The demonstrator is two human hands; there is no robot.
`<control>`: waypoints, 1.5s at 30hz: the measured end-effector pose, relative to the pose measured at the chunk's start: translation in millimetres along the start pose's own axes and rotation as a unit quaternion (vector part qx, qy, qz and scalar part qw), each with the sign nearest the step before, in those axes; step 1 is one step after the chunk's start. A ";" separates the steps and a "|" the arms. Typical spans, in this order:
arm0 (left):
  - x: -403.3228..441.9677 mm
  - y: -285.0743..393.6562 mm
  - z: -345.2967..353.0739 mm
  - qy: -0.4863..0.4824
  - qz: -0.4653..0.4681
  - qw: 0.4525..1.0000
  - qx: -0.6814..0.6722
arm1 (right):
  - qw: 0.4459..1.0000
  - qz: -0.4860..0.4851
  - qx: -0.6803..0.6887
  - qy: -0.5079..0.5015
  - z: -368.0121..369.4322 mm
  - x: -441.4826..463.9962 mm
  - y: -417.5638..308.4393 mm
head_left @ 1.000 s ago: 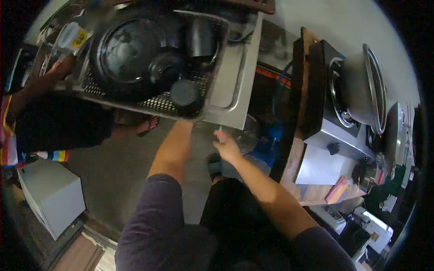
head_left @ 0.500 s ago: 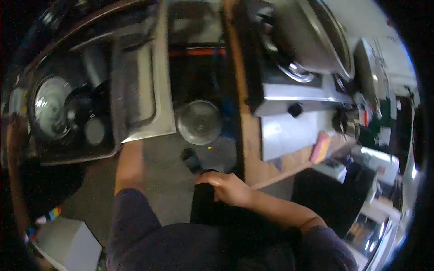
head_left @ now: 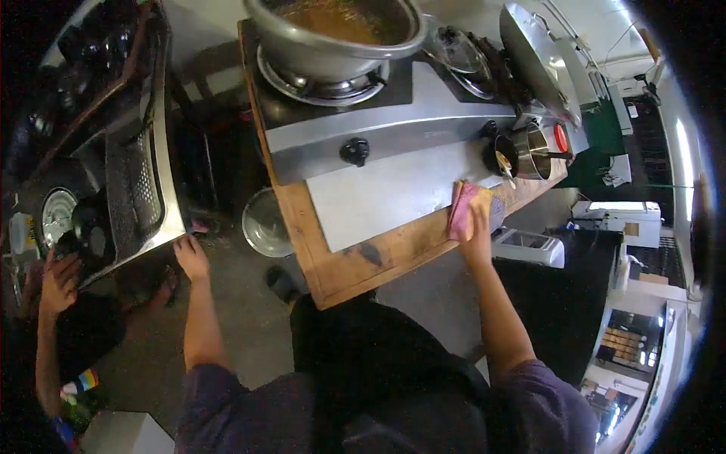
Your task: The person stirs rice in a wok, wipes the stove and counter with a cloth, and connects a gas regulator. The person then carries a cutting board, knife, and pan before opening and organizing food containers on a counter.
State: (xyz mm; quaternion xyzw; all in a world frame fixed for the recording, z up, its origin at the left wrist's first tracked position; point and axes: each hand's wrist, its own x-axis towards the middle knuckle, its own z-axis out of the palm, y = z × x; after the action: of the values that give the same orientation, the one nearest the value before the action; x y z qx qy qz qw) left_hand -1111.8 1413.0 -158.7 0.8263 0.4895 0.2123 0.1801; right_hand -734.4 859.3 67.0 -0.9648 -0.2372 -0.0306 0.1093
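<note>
My right hand (head_left: 476,231) is closed on a pink and yellow cloth (head_left: 466,209) at the front edge of the wooden table (head_left: 355,266). Beside the cloth lies a white board (head_left: 386,198) in front of the gas stove (head_left: 408,125). My left hand (head_left: 192,259) is at the near corner of the metal sink (head_left: 168,219); its fingers touch or nearly touch the rim, and what they hold, if anything, is too small to tell.
A large pot (head_left: 333,51) with brown liquid sits on the stove. Small metal pans (head_left: 532,151) stand at its right end. A co-worker's hand (head_left: 60,281) is over the sink at the left. A glass lid (head_left: 266,222) is below the table's left side.
The view has swung right toward the stove. My right hand has moved from near my body to the table and taken hold of the cloth. My left hand remains by the sink corner.
</note>
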 end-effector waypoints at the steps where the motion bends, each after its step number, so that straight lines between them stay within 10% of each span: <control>1: -30.5 16.0 -15.7 -0.004 0.045 0.999 -0.007 | 0.999 0.016 -0.035 -0.006 15.5 3.5 40.5; 6: -177.8 83.3 -79.5 -0.107 0.019 0.994 -0.017 | 0.969 0.230 -0.085 -0.034 46.7 32.2 62.4; 13: -310.6 179.5 -111.1 -0.151 0.016 0.988 0.007 | 0.986 0.123 -0.109 -0.040 52.1 33.6 33.1; 19: -309.8 263.6 -123.4 -0.183 0.058 0.981 -0.031 | 0.982 -0.167 0.077 0.034 46.9 -7.3 64.3; 28: -239.0 293.6 -155.8 -0.123 0.086 0.985 -0.090 | 0.760 0.013 0.647 -0.065 20.7 82.3 60.2; 30: -228.3 279.0 -164.9 -0.143 0.108 0.980 -0.084 | 0.990 -0.060 0.130 0.007 48.6 80.6 28.9; 31: -222.6 274.6 -170.3 -0.141 0.116 0.980 -0.080 | 0.983 -0.089 -0.157 0.040 60.6 78.5 10.4; 35: -199.3 255.2 -187.3 -0.141 0.102 0.981 -0.084 | 0.997 -0.033 -0.016 -0.064 38.9 57.4 -104.2; 45: -151.8 238.6 -149.2 -0.171 0.182 0.956 -0.151 | 0.851 -0.471 0.193 -0.127 61.8 -55.2 -221.6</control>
State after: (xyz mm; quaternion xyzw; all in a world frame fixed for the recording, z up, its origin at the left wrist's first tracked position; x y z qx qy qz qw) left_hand -1081.1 1183.2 61.5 0.8883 0.2552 0.1686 0.3425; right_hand -885.8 1039.7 44.2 -0.6927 -0.6760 0.0912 0.2342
